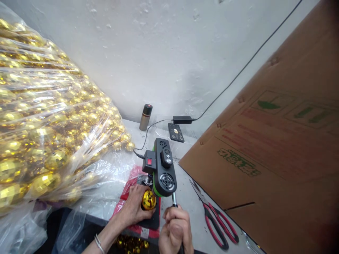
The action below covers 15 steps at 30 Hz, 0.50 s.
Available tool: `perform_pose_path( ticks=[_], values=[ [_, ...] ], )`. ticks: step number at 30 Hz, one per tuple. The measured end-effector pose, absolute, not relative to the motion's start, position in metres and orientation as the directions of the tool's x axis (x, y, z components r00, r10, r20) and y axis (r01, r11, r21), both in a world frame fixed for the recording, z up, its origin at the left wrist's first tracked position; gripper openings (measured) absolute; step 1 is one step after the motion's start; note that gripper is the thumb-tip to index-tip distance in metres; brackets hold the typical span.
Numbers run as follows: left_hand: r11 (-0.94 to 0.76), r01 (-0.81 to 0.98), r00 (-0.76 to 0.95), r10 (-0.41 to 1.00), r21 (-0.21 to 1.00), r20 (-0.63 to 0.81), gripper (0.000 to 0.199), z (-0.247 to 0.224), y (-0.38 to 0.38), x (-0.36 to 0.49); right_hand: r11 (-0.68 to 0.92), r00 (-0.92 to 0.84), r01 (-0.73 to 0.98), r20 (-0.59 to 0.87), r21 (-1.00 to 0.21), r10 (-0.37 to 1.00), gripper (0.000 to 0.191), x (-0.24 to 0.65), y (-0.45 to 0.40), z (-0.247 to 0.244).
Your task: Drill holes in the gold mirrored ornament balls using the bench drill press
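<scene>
A gold faceted ball (pixel 148 200) sits between the thumb and fingers of my left hand (pixel 136 206), just below the head of a small black and green bench drill press (pixel 164 165). My right hand (pixel 176 225) is wrapped round the press's lever handle (pixel 174 199), at its lower right. The machine has a black switch box with a red rocker switch (pixel 149 161) on its left side. Its black base (pixel 152 220) rests on red plastic (pixel 127 190). The head hides the tool tip, and I cannot see whether it touches the ball.
A large clear bag of gold balls (pixel 53 123) fills the left. A cardboard box (pixel 265 148) stands at right, with red-and-black scissors (pixel 215 222) beside it. Behind the press are a spray can (pixel 145 117), a phone (pixel 176 132) and a power adapter (pixel 182 120) with its cable. Gold balls (pixel 132 244) lie below the table edge.
</scene>
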<state>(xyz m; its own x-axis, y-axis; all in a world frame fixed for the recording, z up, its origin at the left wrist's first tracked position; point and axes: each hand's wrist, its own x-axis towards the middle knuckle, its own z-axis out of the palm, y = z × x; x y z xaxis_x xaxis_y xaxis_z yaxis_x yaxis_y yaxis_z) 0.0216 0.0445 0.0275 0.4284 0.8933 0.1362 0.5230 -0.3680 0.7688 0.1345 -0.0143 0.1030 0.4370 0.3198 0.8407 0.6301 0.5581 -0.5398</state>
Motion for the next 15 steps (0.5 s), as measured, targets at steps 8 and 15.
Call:
perform_pose_path(
  ticks=[8,15],
  values=[
    [-0.343,0.514,0.433,0.895,0.786,0.108,0.052,0.026,0.044,0.023,0.599,0.464,0.585,0.831,-0.548,0.307,0.04,0.137,-0.016,0.09],
    [-0.298,0.482,0.441,0.895,0.824,0.066,0.06,0.024,0.044,0.025,0.667,0.332,0.621,0.909,-0.412,0.253,0.04,0.149,-0.007,0.057]
  ],
)
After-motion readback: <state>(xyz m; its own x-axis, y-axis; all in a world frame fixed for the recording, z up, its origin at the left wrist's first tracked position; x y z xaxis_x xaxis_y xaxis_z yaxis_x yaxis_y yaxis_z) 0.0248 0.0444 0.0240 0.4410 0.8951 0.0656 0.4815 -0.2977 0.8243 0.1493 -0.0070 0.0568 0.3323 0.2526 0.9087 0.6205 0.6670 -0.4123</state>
